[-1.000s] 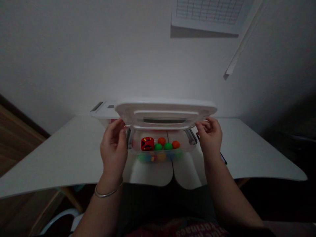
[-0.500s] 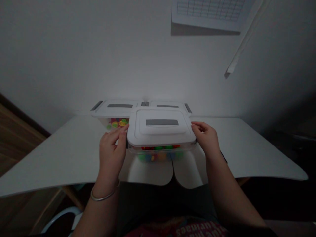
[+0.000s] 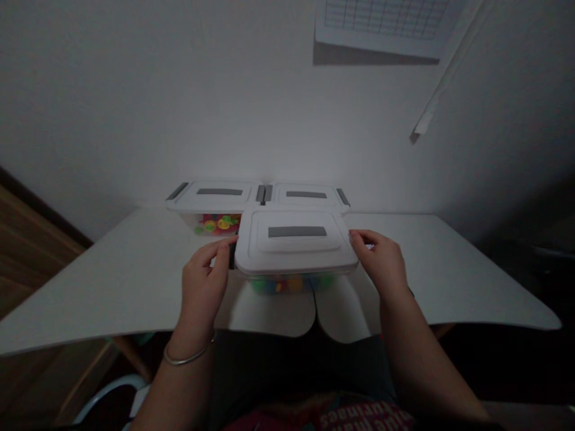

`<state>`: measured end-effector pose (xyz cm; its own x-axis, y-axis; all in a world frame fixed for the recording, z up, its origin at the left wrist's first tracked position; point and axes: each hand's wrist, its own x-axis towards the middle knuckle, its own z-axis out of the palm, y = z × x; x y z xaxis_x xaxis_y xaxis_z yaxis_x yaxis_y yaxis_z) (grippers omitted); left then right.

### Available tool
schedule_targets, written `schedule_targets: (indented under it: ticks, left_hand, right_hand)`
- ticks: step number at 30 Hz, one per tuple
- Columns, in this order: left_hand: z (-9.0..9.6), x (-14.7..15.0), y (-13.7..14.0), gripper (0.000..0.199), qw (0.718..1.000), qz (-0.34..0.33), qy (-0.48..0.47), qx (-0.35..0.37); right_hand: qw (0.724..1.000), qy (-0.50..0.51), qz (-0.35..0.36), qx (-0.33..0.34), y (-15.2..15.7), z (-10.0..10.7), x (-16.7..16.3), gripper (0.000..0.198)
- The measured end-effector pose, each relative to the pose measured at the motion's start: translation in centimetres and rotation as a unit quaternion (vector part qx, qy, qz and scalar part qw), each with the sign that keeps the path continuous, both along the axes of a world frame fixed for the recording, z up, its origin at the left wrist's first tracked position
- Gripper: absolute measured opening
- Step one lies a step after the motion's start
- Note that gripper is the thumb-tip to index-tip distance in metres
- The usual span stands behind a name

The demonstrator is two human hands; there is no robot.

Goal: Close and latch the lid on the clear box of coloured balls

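Observation:
A white lid (image 3: 296, 248) with a grey handle sits over a clear plastic box (image 3: 294, 284) holding colourful pieces that look like small toys. My left hand (image 3: 205, 274) pinches the lid's left edge beside a dark side latch (image 3: 232, 254). On the opposite edge, my right hand (image 3: 380, 258) has thumb and fingers closed on the lid's right side. The lid looks level and close against the box rim. My fingertips partly hide both side edges.
Behind stand two more lidded boxes, a left one (image 3: 215, 196) with colourful pieces and a right one (image 3: 305, 195), near the wall. The white table (image 3: 135, 281) has a curved front edge. A paper sheet (image 3: 381, 27) hangs on the wall.
The lid has come down onto the box, closing the gap seen along its front. Both my hands have moved slightly lower with it.

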<state>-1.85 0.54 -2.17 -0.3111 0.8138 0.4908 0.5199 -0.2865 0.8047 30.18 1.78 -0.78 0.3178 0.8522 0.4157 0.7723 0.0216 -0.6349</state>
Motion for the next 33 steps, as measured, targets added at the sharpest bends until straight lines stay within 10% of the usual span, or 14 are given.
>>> schedule_targets:
  ticks: [33]
  left_hand:
    - [1.2,-0.6,-0.2,0.034,0.995,0.041,0.004,-0.09]
  right_hand:
    - [0.998,-0.058,0.03,0.024,-1.1,-0.5,-0.1,0.032]
